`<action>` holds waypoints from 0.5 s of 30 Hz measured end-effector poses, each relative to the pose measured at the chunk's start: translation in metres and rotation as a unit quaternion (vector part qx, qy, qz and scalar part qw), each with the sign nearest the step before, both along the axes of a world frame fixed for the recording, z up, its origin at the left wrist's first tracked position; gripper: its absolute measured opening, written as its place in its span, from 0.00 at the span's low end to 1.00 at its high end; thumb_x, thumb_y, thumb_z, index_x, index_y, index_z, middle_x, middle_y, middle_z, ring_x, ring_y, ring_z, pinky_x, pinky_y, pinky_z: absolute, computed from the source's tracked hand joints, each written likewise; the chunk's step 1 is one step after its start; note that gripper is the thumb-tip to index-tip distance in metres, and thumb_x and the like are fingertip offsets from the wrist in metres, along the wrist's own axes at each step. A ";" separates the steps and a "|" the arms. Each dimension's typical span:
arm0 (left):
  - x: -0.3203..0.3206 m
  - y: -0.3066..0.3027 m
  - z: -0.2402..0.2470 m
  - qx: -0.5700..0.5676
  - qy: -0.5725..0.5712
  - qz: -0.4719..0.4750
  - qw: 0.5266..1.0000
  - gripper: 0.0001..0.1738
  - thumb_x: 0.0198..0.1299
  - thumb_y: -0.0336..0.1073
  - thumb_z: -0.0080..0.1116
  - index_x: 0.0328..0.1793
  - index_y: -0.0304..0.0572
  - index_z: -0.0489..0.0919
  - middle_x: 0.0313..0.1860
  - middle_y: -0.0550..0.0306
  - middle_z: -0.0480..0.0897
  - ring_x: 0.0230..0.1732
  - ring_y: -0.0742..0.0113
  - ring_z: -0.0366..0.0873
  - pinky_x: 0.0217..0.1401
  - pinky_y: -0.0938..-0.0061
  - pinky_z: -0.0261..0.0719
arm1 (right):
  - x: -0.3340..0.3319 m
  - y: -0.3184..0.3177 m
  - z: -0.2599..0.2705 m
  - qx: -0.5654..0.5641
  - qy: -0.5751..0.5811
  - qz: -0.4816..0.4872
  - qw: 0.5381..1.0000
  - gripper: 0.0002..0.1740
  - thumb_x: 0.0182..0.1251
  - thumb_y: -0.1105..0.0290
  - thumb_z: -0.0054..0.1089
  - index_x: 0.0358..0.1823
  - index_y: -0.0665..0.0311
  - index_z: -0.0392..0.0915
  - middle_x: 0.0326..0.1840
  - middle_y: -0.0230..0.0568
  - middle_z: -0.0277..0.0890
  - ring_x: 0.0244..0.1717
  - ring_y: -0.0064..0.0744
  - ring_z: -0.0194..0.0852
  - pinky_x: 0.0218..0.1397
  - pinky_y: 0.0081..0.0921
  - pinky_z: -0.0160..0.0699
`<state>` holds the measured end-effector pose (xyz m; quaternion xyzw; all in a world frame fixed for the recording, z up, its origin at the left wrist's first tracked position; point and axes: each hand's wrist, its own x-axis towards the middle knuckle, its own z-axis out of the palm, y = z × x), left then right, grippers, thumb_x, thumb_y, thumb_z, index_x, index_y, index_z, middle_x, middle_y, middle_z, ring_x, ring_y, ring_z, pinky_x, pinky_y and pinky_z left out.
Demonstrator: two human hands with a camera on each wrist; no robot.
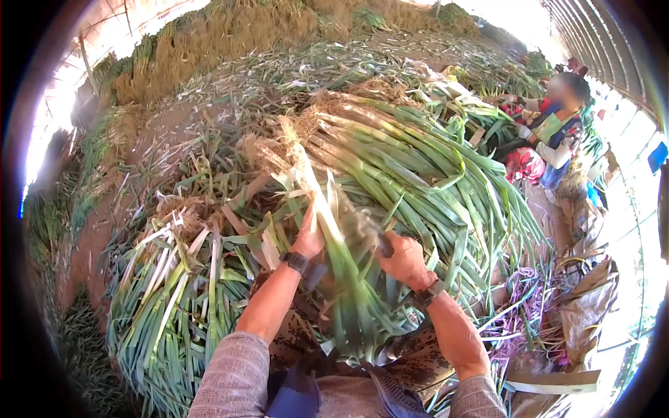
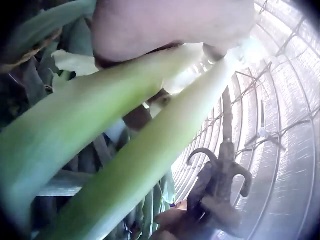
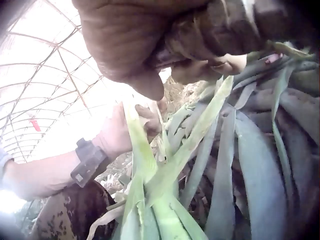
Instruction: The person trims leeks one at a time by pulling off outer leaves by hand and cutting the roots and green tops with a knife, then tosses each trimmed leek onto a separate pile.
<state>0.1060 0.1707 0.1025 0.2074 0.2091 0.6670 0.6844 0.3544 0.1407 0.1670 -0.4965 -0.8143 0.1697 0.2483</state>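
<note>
My left hand grips a few thick leek stalks, held upright with their roots at the top and green leaves hanging toward my lap. In the left wrist view, two pale green stalks run close under that hand. My right hand grips the dark handle of a metal tool, just right of the stalks. The left wrist view shows this tool as a thin rod with two curved hooks beside it. In the head view its upper part is blurred.
A large heap of leeks lies ahead, roots toward the far left. Another leek pile sits at my left. Purple twine lies at the right, near crumpled sacking. Another person sits at the far right.
</note>
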 end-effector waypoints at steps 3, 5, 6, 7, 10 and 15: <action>0.001 0.001 -0.003 0.011 0.027 -0.038 0.999 0.30 0.68 0.64 0.53 0.61 0.47 0.76 0.46 0.56 0.83 0.45 0.62 0.82 0.50 0.65 0.83 | 0.003 0.001 0.000 0.003 -0.004 0.018 1.000 0.18 0.58 0.59 0.67 0.48 0.59 0.82 0.34 0.51 0.83 0.37 0.56 0.83 0.42 0.48 0.81; -0.001 0.005 -0.008 -0.001 0.008 -0.032 0.999 0.28 0.69 0.60 0.55 0.61 0.46 0.76 0.46 0.57 0.83 0.45 0.63 0.82 0.49 0.65 0.83 | 0.001 -0.004 0.004 -0.001 0.002 0.069 0.998 0.18 0.57 0.61 0.67 0.47 0.60 0.82 0.34 0.52 0.83 0.37 0.56 0.82 0.43 0.48 0.81; -0.002 0.005 -0.010 -0.016 -0.010 -0.027 0.999 0.26 0.69 0.57 0.56 0.61 0.45 0.76 0.46 0.57 0.83 0.45 0.63 0.82 0.49 0.65 0.82 | 0.000 -0.003 0.001 -0.002 0.003 0.069 0.998 0.18 0.57 0.61 0.67 0.47 0.60 0.82 0.34 0.52 0.83 0.37 0.56 0.82 0.43 0.48 0.81; -0.005 0.008 -0.014 -0.018 -0.009 -0.029 0.999 0.26 0.69 0.57 0.56 0.61 0.45 0.76 0.46 0.57 0.83 0.45 0.63 0.82 0.49 0.65 0.82 | 0.000 -0.001 -0.003 -0.011 -0.007 0.054 0.998 0.18 0.57 0.61 0.67 0.47 0.61 0.82 0.35 0.52 0.83 0.37 0.57 0.82 0.43 0.48 0.81; -0.017 0.023 -0.034 -0.051 -0.003 0.062 0.997 0.24 0.69 0.51 0.56 0.62 0.41 0.77 0.50 0.55 0.84 0.50 0.62 0.81 0.56 0.61 0.81 | 0.004 -0.002 0.002 -0.027 -0.018 0.045 0.998 0.19 0.57 0.61 0.67 0.48 0.61 0.82 0.35 0.52 0.83 0.37 0.57 0.82 0.43 0.48 0.81; -0.021 0.018 -0.024 0.003 0.034 0.109 0.993 0.22 0.69 0.44 0.56 0.65 0.42 0.76 0.50 0.58 0.84 0.51 0.62 0.81 0.59 0.64 0.79 | 0.011 0.001 -0.005 -0.038 0.003 0.060 0.997 0.20 0.56 0.60 0.68 0.49 0.59 0.82 0.36 0.52 0.84 0.38 0.57 0.82 0.44 0.48 0.81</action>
